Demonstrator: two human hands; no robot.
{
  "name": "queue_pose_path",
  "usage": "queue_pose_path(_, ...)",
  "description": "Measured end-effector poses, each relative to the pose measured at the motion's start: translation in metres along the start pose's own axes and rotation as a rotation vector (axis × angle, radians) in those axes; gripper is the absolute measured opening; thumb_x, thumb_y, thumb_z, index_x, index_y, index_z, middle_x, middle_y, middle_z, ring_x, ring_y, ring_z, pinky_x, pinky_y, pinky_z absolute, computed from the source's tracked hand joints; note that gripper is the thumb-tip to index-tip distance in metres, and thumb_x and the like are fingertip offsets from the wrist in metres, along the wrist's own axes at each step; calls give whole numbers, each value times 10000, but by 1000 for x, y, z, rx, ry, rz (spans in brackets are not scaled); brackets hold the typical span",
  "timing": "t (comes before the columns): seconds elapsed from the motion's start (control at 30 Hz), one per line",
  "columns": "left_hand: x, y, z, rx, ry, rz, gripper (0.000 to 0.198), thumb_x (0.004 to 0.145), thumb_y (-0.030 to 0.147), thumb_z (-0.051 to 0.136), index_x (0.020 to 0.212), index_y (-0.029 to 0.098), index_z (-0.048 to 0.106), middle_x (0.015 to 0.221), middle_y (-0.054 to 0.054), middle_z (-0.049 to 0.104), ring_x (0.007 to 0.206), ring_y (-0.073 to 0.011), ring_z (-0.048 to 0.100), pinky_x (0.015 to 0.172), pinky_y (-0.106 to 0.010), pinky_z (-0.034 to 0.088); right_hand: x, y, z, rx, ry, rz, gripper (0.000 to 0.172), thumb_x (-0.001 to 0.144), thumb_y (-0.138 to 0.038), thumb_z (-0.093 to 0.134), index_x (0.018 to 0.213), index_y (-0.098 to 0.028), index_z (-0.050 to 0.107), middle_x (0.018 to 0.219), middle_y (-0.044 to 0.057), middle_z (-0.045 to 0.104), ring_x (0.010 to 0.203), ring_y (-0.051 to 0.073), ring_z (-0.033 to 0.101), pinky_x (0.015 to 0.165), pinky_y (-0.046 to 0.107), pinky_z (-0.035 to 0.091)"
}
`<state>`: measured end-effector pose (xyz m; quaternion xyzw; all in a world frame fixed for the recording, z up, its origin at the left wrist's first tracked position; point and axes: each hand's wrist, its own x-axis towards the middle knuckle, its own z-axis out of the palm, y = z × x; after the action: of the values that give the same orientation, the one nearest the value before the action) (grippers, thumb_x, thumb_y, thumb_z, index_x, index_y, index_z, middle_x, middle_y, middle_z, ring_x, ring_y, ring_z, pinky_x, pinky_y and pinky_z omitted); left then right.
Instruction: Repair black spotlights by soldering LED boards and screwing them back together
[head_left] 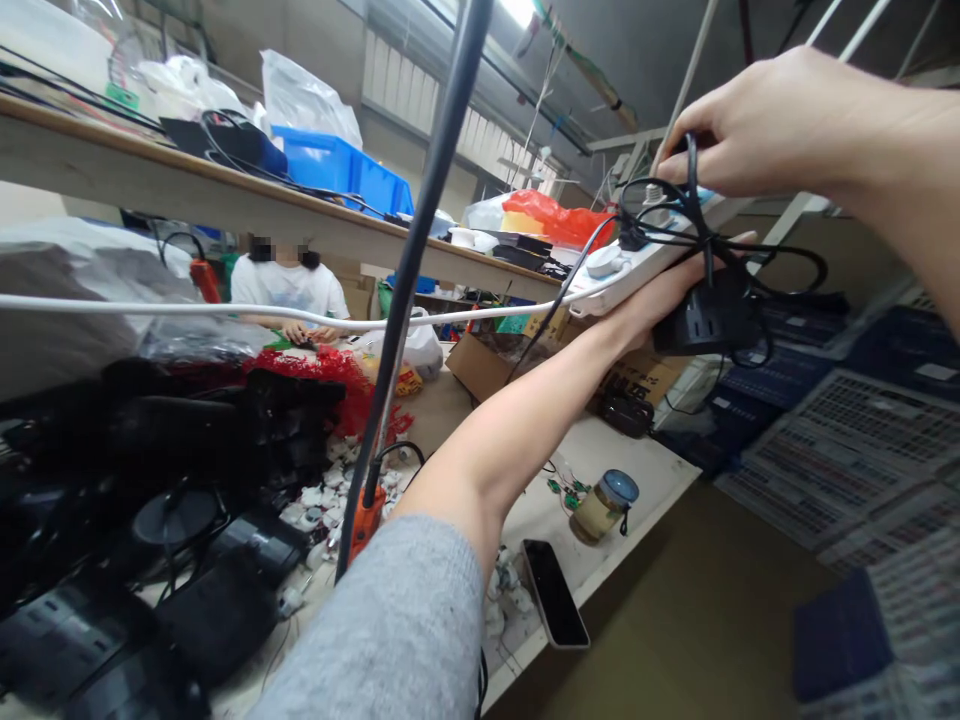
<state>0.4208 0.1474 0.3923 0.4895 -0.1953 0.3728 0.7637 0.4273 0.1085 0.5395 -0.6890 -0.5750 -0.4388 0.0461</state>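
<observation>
A white power strip (622, 275) is raised in front of me, tilted up to the right, with several plugs in it. My left hand (686, 272) reaches up under the strip and grips it from below; its fingers are mostly hidden behind the strip and cables. Above the strip, my right hand (757, 135) is closed, thumb and fingers pinched at a pale plug (657, 200). A looped black cable (705, 235) runs by the right thumb and over the strip. From this bundle a black power adapter (709, 320) hangs beside my left wrist.
A dark pole (424, 230) and white cord (285, 312) cross the view. A shelf (225, 180) holds blue bins (330, 160). On the workbench lie black housings (210, 590), white parts (330, 510), a phone (555, 592) and a jar (604, 508). A person (289, 290) sits opposite; crates (862, 450) stand right.
</observation>
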Motion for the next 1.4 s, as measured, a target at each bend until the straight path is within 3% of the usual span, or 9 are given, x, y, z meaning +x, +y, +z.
queue_pose_path(0.07,0,1,-1,-7,12,-12,194,973,125,565,921,144,750,935,-52,756,1231,-251,601,1133,-385,430,-5,-1,-1,-199,-14,45,142,862,-288,696,944,-207,779,1009,52,776,1185,344,673,987,486,507)
queue_pose_path(0.17,5,0,-6,-38,13,-73,237,993,146,547,886,171,756,865,-29,758,1205,-257,589,1121,-363,426,-13,-10,-2,-227,-11,62,234,910,-327,657,1071,-209,778,1063,61,775,1184,331,678,981,460,522)
queue_pose_path(0.33,9,-3,-12,-104,-12,-56,171,968,124,589,893,165,736,831,-19,750,1120,-214,629,1127,-389,425,-17,-21,3,-244,-22,45,281,929,-257,607,1109,-112,768,1149,164,755,1216,365,662,1014,467,514)
queue_pose_path(0.47,6,-4,-10,-46,12,-54,190,932,100,622,797,193,718,771,-22,744,1017,-212,642,1147,-440,403,-12,-14,5,-239,-73,66,284,881,-236,637,1077,-87,778,1117,204,750,1178,408,668,957,480,523)
queue_pose_path(0.63,7,-5,-12,22,-22,-29,285,946,87,558,768,241,720,752,-9,751,1033,-211,614,1151,-409,391,-10,-4,4,-205,-94,75,341,858,-310,631,1097,-119,779,1067,177,755,1082,354,679,891,428,516)
queue_pose_path(0.93,0,-5,-34,213,-197,-114,82,845,102,718,858,181,734,798,-41,759,1017,-211,604,1155,-461,360,-22,-12,-10,-95,-130,42,397,834,-403,636,1127,-174,776,945,101,731,809,213,574,748,337,452)
queue_pose_path(1.1,-6,-3,-36,272,-212,-34,79,839,90,735,904,134,739,849,-40,770,1020,-207,608,1139,-456,363,-27,-16,-11,-92,-120,25,383,857,-364,610,1152,-169,757,951,94,714,843,212,572,772,337,444)
queue_pose_path(1.23,-8,-5,-36,246,-181,24,88,793,145,789,860,170,738,817,-12,763,938,-194,643,1095,-446,426,-31,-16,-13,-65,-105,40,335,884,-367,611,1149,-215,748,956,61,711,848,189,580,793,323,458)
queue_pose_path(1.4,-3,-12,-39,188,-102,70,321,655,228,879,942,228,737,843,7,759,830,-182,655,992,-445,492,-34,-14,-14,55,-78,24,285,894,-301,611,1139,-250,748,882,22,705,798,161,595,794,313,480)
